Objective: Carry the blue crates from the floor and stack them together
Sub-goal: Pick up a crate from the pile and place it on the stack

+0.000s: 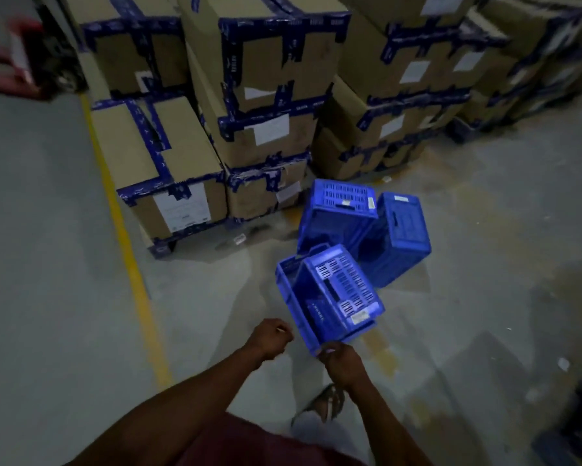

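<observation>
1. The right hand (pixel 341 359), low in the centre of the frame, has its grip clenched on the near rim of a blue crate (pixel 330 297); this crate is tilted, its open side turned toward the left of the frame and its slotted wall facing up.
2. The left hand (pixel 271 338), just left of that crate, is curled into a loose fist; it grasps nothing that can be made out, and it does not touch the crate.
3. Two more blue crates lie on the grey floor (pixel 47 264) just above the held one, at centre right; the second crate (pixel 338 213) lies on its side with a slotted wall uppermost; the third crate (pixel 397 237) leans against its right side.
4. Taped cardboard boxes (pixel 266 79) stand stacked across the upper part of the frame, close behind the crates; a yellow line (pixel 128 250) runs down the floor at the left.
5. A sandalled foot (pixel 326 401) shows below the right hand.
</observation>
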